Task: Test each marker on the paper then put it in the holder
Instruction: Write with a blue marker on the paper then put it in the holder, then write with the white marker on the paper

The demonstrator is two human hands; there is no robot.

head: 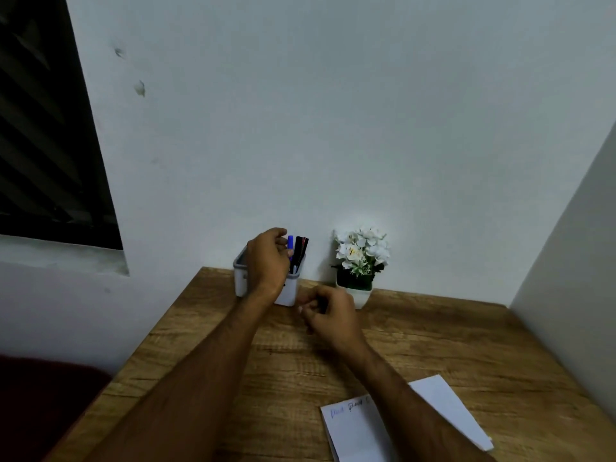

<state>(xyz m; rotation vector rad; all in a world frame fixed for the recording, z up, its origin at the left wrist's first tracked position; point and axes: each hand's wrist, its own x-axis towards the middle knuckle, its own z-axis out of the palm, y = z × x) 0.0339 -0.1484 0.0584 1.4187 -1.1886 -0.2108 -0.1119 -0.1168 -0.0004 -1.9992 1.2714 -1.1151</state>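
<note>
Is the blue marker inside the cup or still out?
Inside: the blue marker stands upright in the white rectangular holder, beside black markers.

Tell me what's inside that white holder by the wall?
The white holder holds a blue marker and dark markers standing up. The left hand covers its left part, so anything there is hidden.
</note>
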